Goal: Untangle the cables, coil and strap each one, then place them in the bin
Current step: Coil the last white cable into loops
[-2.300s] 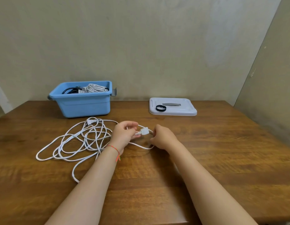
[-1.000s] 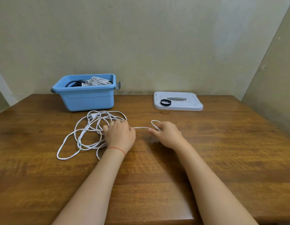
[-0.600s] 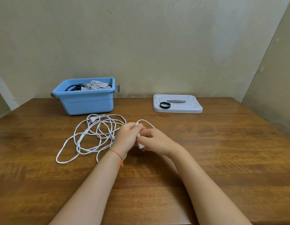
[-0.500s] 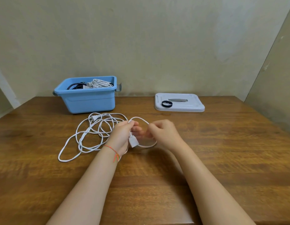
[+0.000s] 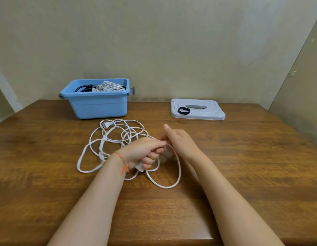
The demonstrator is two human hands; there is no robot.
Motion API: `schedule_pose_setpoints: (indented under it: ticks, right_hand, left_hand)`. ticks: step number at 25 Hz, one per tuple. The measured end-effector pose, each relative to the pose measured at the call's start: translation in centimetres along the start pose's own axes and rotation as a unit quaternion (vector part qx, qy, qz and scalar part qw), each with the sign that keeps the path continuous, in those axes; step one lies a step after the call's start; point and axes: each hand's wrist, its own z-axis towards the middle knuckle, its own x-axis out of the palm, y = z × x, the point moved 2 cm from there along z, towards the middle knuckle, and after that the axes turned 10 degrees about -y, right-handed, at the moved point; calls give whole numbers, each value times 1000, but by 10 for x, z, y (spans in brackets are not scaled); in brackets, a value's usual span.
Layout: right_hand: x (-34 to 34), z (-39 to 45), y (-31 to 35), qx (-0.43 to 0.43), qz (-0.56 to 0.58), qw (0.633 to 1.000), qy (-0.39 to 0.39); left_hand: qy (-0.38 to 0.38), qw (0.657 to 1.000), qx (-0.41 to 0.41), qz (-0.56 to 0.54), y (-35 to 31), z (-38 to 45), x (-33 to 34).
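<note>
Left hand [image 5: 143, 153] clenches cable [image 5: 178, 167] coil; right hand [image 5: 179, 142] pinches strand. Risk: far loops [image 5: 118, 135] snag, knotting tighter.

We saw the white cable [image 5: 116, 139] sprawled in loose tangled loops on the bench, its two-pin plug [image 5: 106, 124] lying at the far side near the blue bin [image 5: 99, 105]. One loop hung toward us. The bin stood upright, open-topped, already holding coiled white and black cables [image 5: 100, 87]. A black strap [image 5: 184, 110] lay as a ring.
</note>
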Motion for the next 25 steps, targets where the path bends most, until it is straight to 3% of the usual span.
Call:
schedule_pose_setpoints:
  ticks: [5, 9, 11, 13, 16, 20, 23, 25]
  right_hand:
    - [-28, 8, -7, 18, -108, 976, -189]
    - [-66, 8, -17, 67, -218, 909, -349]
    - [-75, 9, -22, 58, -269, 886, -374]
    - [-69, 14, -25, 21, -308, 895, -321]
    - [-38, 14, -21, -43, -356, 918, -167]
    - [3, 4, -18, -138, -367, 920, 12]
    - [-9, 11, -24, -56, -313, 948, 4]
    - [-31, 18, -30, 37, -364, 928, -78]
  left_hand:
    - [-140, 987, 51, -54, 0, 7, -12]
    - [-313, 942, 63, -104, 0, 11, -33]
    - [-369, 922, 48, -107, 4, 13, -41]
    - [-334, 937, 16, -104, 9, 16, -39]
    - [-233, 962, -56, -133, 14, 21, -29]
    - [-200, 956, -72, -204, 12, 23, -24]
    - [-206, 950, -66, -226, 14, 25, -27]
    - [-211, 951, -57, -217, 14, 24, -29]
